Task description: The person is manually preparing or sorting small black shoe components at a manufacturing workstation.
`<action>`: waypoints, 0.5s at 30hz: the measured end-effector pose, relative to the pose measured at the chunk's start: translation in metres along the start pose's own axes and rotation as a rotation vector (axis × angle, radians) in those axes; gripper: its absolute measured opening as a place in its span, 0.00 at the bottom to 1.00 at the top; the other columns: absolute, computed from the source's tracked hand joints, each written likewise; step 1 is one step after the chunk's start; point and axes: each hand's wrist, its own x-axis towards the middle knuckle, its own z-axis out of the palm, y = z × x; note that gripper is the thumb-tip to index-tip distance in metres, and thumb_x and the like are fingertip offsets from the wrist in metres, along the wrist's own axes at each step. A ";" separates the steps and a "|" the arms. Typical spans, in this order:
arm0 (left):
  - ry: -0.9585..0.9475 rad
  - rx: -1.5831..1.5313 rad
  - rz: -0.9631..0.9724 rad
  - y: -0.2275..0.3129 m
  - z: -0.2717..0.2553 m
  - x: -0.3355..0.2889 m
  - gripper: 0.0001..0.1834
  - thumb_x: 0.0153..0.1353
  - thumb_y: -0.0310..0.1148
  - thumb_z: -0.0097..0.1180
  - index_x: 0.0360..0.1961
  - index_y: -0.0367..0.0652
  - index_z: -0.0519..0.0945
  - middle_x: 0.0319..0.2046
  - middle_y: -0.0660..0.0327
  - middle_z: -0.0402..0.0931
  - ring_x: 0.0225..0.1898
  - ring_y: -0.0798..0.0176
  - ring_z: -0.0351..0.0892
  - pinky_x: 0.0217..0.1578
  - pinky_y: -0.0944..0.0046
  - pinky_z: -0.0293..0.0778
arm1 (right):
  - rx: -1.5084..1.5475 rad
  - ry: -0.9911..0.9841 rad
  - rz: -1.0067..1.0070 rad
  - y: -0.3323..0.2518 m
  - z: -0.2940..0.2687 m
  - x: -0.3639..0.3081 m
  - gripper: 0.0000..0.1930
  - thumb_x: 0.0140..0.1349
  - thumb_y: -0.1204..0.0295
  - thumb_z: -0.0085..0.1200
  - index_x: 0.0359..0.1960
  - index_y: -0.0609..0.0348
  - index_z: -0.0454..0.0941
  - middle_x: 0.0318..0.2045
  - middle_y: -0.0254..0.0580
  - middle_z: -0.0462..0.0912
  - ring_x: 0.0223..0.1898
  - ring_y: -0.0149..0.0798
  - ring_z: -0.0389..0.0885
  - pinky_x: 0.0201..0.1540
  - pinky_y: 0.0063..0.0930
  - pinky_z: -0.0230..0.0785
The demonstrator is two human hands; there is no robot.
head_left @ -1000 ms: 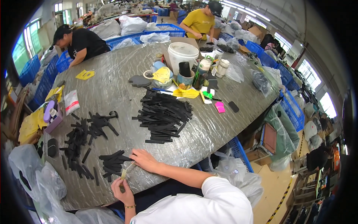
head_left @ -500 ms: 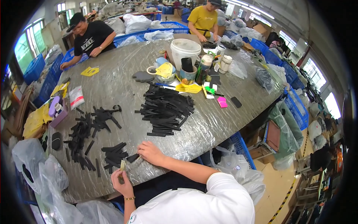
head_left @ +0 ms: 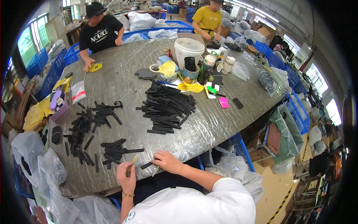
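Observation:
At the near table edge, my left hand (head_left: 126, 178) is closed around a pale yellowish flat strip (head_left: 134, 159), whose tip points up past the fingers. Just to its right, my right hand (head_left: 166, 161) pinches a black strip (head_left: 146, 165) that sticks out to the left. A thin whitish stick (head_left: 155, 171) also pokes out below the right fingers; its kind is unclear. Beyond my left hand lies a small pile of black strips (head_left: 115, 151). Farther off is a large, denser heap of black strips (head_left: 164, 106).
Loose black strips (head_left: 80, 130) lie tangled at left, near a purple box (head_left: 60, 108). A white bucket (head_left: 188, 50), jars and cups stand at the back. Across the table (head_left: 220, 127), two people handle pieces. Plastic bags (head_left: 54, 168) hang by the left edge.
Both my hands have shifted right, the left one also turning its pale strip. The black strip has come nearer with my right hand. The person at far left now touches the yellow piece.

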 end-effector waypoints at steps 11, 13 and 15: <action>-0.371 0.074 0.110 -0.003 0.023 0.000 0.06 0.53 0.23 0.64 0.32 0.39 0.80 0.34 0.56 0.79 0.40 0.49 0.76 0.43 0.54 0.72 | 0.174 0.026 0.224 -0.006 -0.015 0.002 0.22 0.52 0.69 0.68 0.48 0.57 0.75 0.48 0.45 0.74 0.51 0.51 0.74 0.53 0.41 0.68; -0.382 0.103 0.126 -0.004 0.022 0.000 0.06 0.53 0.23 0.64 0.32 0.39 0.80 0.34 0.56 0.79 0.40 0.49 0.76 0.43 0.54 0.72 | 0.169 -0.023 0.202 -0.003 -0.011 0.002 0.21 0.53 0.69 0.67 0.47 0.57 0.75 0.47 0.44 0.75 0.50 0.50 0.74 0.52 0.40 0.68; -0.391 0.107 0.128 -0.003 0.023 0.002 0.06 0.53 0.23 0.64 0.33 0.39 0.80 0.35 0.56 0.79 0.41 0.49 0.76 0.44 0.54 0.72 | 0.165 -0.072 0.182 0.001 -0.005 0.001 0.20 0.53 0.69 0.66 0.47 0.56 0.76 0.46 0.43 0.75 0.50 0.50 0.74 0.51 0.40 0.68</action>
